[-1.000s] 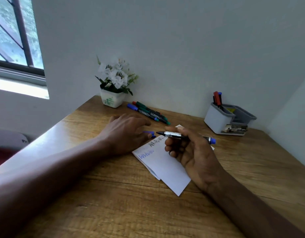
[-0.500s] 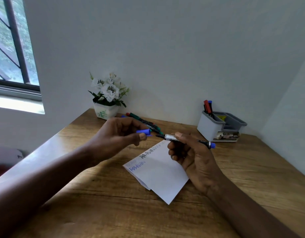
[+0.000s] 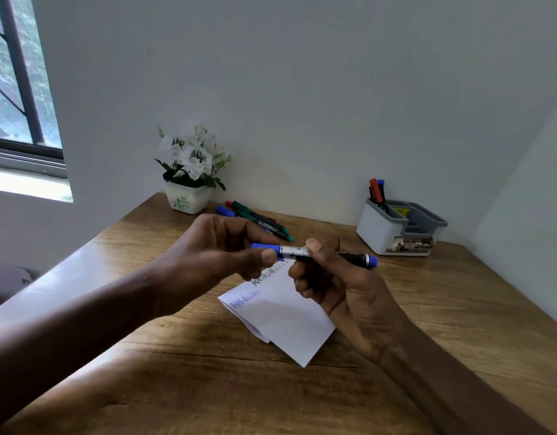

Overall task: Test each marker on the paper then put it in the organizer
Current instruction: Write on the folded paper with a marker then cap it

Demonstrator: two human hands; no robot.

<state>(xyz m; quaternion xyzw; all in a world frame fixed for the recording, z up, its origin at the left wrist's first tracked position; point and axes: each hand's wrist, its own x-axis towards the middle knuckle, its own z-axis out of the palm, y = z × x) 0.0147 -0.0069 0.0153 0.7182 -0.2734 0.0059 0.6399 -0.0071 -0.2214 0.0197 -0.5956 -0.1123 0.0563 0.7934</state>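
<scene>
A wooden table (image 3: 427,309) fills a white-walled corner, with a window (image 3: 16,89) far left of the paper (image 3: 286,324). Above the paper, the right hand (image 3: 343,290) grips the blue marker (image 3: 294,251) and the left hand (image 3: 220,249) pinches its cap (image 3: 264,247). The organizer (image 3: 380,230) stands beyond the paper, to the right. Earlier, cap and tip were apart; now they meet.

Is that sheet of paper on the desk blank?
No, the paper has blue scribbles near its left corner and darker scribbles along its far edge.
</scene>
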